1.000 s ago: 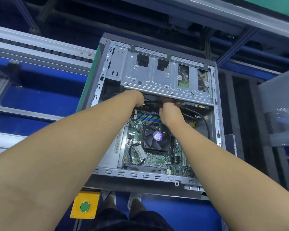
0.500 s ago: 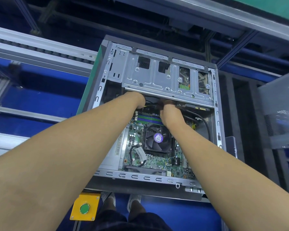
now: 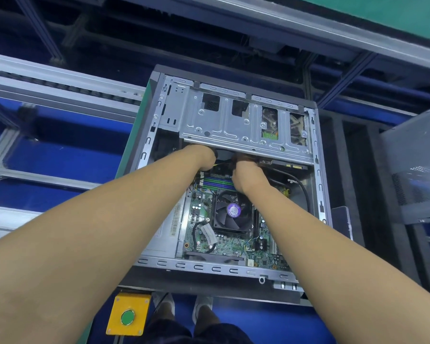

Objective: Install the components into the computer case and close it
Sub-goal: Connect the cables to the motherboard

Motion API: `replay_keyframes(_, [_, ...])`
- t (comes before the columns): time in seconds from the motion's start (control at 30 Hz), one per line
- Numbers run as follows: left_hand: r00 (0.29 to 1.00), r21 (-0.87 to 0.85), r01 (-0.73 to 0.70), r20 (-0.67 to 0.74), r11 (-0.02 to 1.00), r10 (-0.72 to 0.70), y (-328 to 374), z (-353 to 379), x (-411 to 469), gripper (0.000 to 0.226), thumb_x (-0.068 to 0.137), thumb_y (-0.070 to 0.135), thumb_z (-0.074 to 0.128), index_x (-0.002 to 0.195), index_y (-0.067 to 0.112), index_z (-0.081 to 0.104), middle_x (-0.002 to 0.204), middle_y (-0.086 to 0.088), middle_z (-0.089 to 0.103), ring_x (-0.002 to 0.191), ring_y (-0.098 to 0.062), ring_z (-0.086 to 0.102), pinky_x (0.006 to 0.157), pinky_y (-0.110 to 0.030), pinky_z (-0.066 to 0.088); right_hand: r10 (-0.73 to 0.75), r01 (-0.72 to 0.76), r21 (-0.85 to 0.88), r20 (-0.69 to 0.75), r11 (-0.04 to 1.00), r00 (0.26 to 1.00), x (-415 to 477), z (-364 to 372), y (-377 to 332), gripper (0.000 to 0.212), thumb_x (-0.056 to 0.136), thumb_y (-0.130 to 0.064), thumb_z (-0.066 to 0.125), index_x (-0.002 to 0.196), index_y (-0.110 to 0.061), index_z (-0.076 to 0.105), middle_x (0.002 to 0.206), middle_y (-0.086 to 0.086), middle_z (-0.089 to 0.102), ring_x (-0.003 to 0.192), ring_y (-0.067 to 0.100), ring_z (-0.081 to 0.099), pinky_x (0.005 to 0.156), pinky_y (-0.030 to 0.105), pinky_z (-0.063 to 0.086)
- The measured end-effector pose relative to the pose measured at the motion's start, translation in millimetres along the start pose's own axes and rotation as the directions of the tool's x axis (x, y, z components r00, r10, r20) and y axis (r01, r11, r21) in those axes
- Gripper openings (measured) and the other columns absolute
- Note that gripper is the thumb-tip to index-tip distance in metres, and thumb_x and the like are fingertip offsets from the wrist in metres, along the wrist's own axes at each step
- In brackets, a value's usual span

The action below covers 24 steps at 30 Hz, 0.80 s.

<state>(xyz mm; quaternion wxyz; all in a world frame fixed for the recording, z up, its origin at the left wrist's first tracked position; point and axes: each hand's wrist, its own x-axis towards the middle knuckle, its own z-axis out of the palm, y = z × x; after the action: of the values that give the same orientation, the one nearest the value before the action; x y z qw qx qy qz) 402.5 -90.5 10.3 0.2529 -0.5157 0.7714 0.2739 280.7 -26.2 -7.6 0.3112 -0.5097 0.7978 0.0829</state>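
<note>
The open computer case point(image 3: 319, 194) lies on its side with the green motherboard point(image 3: 224, 244) and black CPU fan point(image 3: 232, 211) showing. A silver drive cage point(image 3: 224, 125) spans its far end. My left hand point(image 3: 205, 157) reaches under the cage's near edge, fingers hidden. My right hand point(image 3: 247, 176) is beside it, fingers also tucked under the cage among dark cables point(image 3: 224, 165). A black cable point(image 3: 302, 189) loops along the right wall. What either hand holds is hidden.
A yellow box with a green button point(image 3: 127, 316) sits at the bench's near edge. A grey perforated side panel point(image 3: 415, 170) stands at the right. Conveyor rails point(image 3: 60, 83) run at the left. My shoes point(image 3: 184, 309) show below.
The view has shifted slightly, so the case sits a little lower in frame. Both hands stay under the drive cage with almost no movement.
</note>
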Motion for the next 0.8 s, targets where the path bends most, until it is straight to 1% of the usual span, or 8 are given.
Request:
replay_keyframes(0.07, [0.999, -0.034, -0.037, -0.012, 0.999, 0.037, -1, 4, 0, 0.037, 0.099, 0.001, 0.037, 0.133, -0.002, 0.051, 0.125, -0.016, 0.058, 0.100, -0.030, 0.052, 0.091, -0.035, 0.043, -0.081, 0.082, 0.078, -0.017, 0.994, 0.997, -9, 1, 3, 0.024, 0.103, -0.002, 0.047, 0.123, 0.006, 0.056, 0.116, 0.023, 0.060, 0.115, 0.039, 0.059, 0.086, 0.035, 0.045])
replay_keyframes(0.17, [0.989, -0.095, -0.140, -0.050, 0.986, 0.136, -6, 2, -13, 0.043, 0.100, 0.005, 0.036, 0.142, 0.003, 0.045, 0.146, -0.016, 0.046, 0.125, -0.033, 0.049, 0.100, -0.036, 0.040, -0.171, 0.173, 0.081, -0.021, 0.982, 0.985, -33, 3, 21, 0.039, 0.099, 0.003, 0.041, 0.138, 0.004, 0.045, 0.139, 0.023, 0.043, 0.131, 0.039, 0.041, 0.103, 0.037, 0.036])
replay_keyframes(0.27, [0.977, -0.115, -0.205, 0.038, 0.972, 0.211, -9, -7, -28, 0.042, 0.098, 0.004, 0.035, 0.138, 0.007, 0.047, 0.133, -0.014, 0.052, 0.097, -0.024, 0.053, 0.071, -0.027, 0.040, -0.190, 0.189, 0.087, 0.014, 0.978, 0.982, -53, 2, 46, 0.057, 0.100, 0.002, 0.040, 0.157, -0.002, 0.029, 0.158, 0.015, 0.026, 0.146, 0.035, 0.026, 0.120, 0.038, 0.025])
replay_keyframes(0.3, [0.970, -0.127, -0.234, 0.041, 0.964, 0.241, -9, -10, -33, 0.043, 0.099, 0.007, 0.037, 0.140, 0.013, 0.047, 0.130, -0.010, 0.054, 0.094, -0.019, 0.051, 0.071, -0.027, 0.038, -0.167, 0.164, 0.110, 0.014, 0.980, 0.986, -56, 2, 53, 0.057, 0.100, 0.002, 0.042, 0.156, -0.002, 0.030, 0.158, 0.015, 0.027, 0.145, 0.036, 0.029, 0.120, 0.039, 0.028])
replay_keyframes(0.47, [0.937, -0.148, -0.340, 0.031, 0.929, 0.348, -2, -12, -52, 0.039, 0.101, 0.022, 0.048, 0.139, 0.026, 0.049, 0.143, 0.002, 0.046, 0.126, -0.018, 0.047, 0.110, -0.036, 0.035, -0.090, 0.078, 0.301, 0.028, 0.950, 0.996, -63, 9, 71, 0.051, 0.101, -0.001, 0.047, 0.151, -0.001, 0.036, 0.156, 0.019, 0.036, 0.136, 0.039, 0.045, 0.112, 0.042, 0.042])
replay_keyframes(0.57, [0.919, -0.173, -0.389, -0.004, 0.905, 0.394, 6, -1, -55, 0.024, 0.098, 0.023, 0.053, 0.121, 0.029, 0.054, 0.126, 0.003, 0.050, 0.113, -0.020, 0.052, 0.100, -0.037, 0.042, -0.027, 0.024, 0.402, 0.001, 0.915, 1.000, -54, 11, 75, 0.050, 0.103, -0.006, 0.044, 0.151, -0.003, 0.031, 0.154, 0.022, 0.033, 0.134, 0.040, 0.044, 0.109, 0.043, 0.043])
replay_keyframes(0.67, [0.932, -0.236, -0.361, -0.059, 0.902, 0.358, 10, 5, -54, 0.009, 0.097, 0.026, 0.054, 0.100, 0.031, 0.048, 0.099, 0.000, 0.058, 0.080, -0.023, 0.053, 0.077, -0.038, 0.047, 0.002, 0.019, 0.423, -0.051, 0.906, 0.999, -43, 11, 75, 0.050, 0.106, -0.013, 0.039, 0.155, -0.013, 0.031, 0.155, 0.022, 0.028, 0.138, 0.041, 0.037, 0.113, 0.048, 0.038])
replay_keyframes(0.8, [0.971, -0.173, -0.231, -0.098, 0.958, 0.216, 11, 11, -52, 0.022, 0.097, 0.027, 0.051, 0.119, 0.026, 0.045, 0.114, -0.006, 0.056, 0.088, -0.022, 0.057, 0.082, -0.040, 0.048, 0.030, 0.013, 0.366, -0.112, 0.931, 0.993, -27, 9, 70, 0.043, 0.109, -0.018, 0.037, 0.152, -0.013, 0.042, 0.155, 0.021, 0.036, 0.143, 0.040, 0.029, 0.113, 0.047, 0.032])
